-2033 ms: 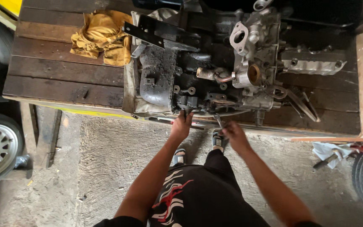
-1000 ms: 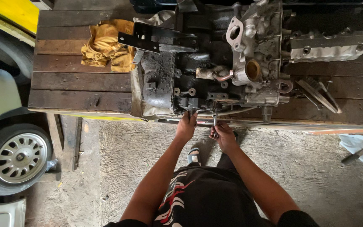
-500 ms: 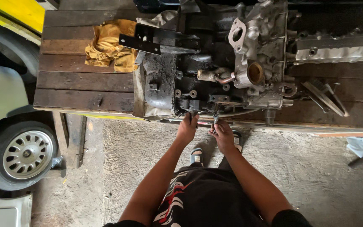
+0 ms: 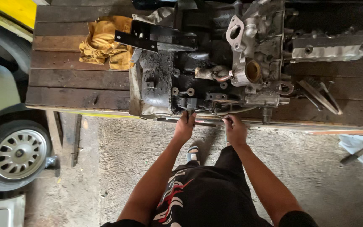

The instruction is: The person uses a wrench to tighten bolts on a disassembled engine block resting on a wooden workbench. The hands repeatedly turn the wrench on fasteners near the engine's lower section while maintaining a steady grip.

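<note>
Looking straight down at a dark plank tabletop (image 4: pixel 72 80), boards running side to side, pretty grimy and stained. Sitting on it is a big greasy engine (image 4: pixel 215 67), black block on the left half and lighter cast metal parts on the right, right up at the near edge. A crumpled yellow rag (image 4: pixel 103 42) lies on the boards just left of the engine, touching a black bracket (image 4: pixel 156 38) that sticks out over it. A silvery metal cover (image 4: pixel 330 48) rests further right.

Both hands are at the engine's near lower edge. The left hand (image 4: pixel 185 126) is clenched around a small part hanging off the bottom of the block. The right hand (image 4: pixel 235 129) is closed on a thin metal tool (image 4: pixel 221 118), fingers curled; can't make out what kind.

Below the tabletop it's a rough concrete floor (image 4: pixel 122 168), dusty and patchy. A car wheel (image 4: pixel 15 153) with a silver hubcap sits at the left, yellow bodywork (image 4: pixel 13 10) in the top corner. A white rag (image 4: pixel 362 145) lies on the floor at far right.
</note>
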